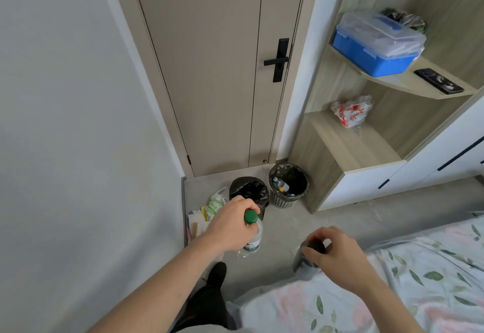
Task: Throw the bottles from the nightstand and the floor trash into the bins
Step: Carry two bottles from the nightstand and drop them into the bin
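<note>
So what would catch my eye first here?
Probably the two hands low in the middle: the left hand grips a green-capped bottle, the right hand a dark bottle. Beyond them, two black-lined bins stand by the door.

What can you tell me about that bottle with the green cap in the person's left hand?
The green-capped bottle is clear plastic, with a round green screw cap on top and a label band low on its body. It looks see-through; whether anything is inside cannot be told. It hangs roughly upright in the air above the grey floor, short of the bins by the door. The left hand grips it around the neck, fingers curled just under the cap. Nothing else touches it.
</note>
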Action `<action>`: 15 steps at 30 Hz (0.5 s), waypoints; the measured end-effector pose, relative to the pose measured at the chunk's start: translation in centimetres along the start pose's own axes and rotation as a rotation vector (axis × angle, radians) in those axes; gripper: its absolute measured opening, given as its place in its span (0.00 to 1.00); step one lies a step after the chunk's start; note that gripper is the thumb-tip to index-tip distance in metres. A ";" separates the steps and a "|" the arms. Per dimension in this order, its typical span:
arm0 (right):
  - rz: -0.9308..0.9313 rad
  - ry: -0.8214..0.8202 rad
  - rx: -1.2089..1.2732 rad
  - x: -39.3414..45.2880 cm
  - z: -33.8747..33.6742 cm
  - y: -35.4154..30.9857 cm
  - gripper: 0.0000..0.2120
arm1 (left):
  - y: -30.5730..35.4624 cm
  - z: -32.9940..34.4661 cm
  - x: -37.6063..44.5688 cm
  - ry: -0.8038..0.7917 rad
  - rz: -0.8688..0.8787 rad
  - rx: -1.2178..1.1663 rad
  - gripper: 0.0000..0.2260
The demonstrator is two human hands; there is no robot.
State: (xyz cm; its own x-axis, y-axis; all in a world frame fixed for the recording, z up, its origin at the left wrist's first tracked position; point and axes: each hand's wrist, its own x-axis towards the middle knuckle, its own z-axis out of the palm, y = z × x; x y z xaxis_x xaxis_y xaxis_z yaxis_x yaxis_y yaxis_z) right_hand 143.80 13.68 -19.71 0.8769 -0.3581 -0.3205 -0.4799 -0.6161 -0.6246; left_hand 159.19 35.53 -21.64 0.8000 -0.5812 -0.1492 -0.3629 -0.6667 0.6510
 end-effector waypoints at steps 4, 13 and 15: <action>0.040 -0.009 -0.014 4.5 0.7 -1.0 0.06 | -2.0 -1.5 5.2 -0.048 0.016 0.017 0.11; 0.184 0.038 0.090 17.1 3.1 -5.9 0.07 | -6.9 -6.4 19.1 -0.245 0.053 0.087 0.11; 0.192 0.066 0.095 19.3 3.0 -7.3 0.07 | -7.5 -7.6 21.7 -0.255 0.066 0.099 0.11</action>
State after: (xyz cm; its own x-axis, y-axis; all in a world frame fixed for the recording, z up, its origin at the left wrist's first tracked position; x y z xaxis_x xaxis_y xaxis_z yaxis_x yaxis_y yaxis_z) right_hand 164.33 13.36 -23.54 0.7644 -0.5098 -0.3947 -0.6307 -0.4640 -0.6220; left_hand 182.90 31.46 -24.14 0.6315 -0.7153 -0.2991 -0.4658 -0.6584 0.5912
